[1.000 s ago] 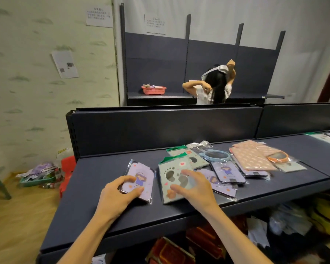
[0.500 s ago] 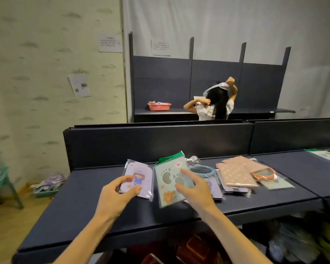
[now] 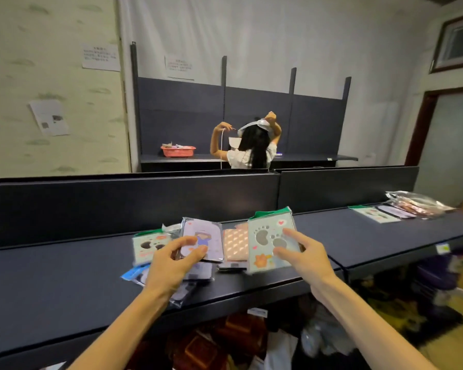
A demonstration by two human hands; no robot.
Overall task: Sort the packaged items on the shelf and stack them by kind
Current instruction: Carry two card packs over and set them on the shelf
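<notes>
On far shelf point(image 3: 305, 157): filled pink basket point(image 3: 178, 151).

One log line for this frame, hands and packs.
left hand: holds purple pack | right hand: holds footprint pack | pink pack: between them

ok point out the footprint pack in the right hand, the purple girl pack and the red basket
footprint pack point(image 3: 265, 240), head view, on the grey footprints
purple girl pack point(image 3: 202, 231), head view, on the girl picture
red basket point(image 3: 178, 151), head view, on its front wall

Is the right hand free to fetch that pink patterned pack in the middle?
Probably not yet: the right hand already holds the footprint pack, which partly overlaps the pink pack.
</notes>
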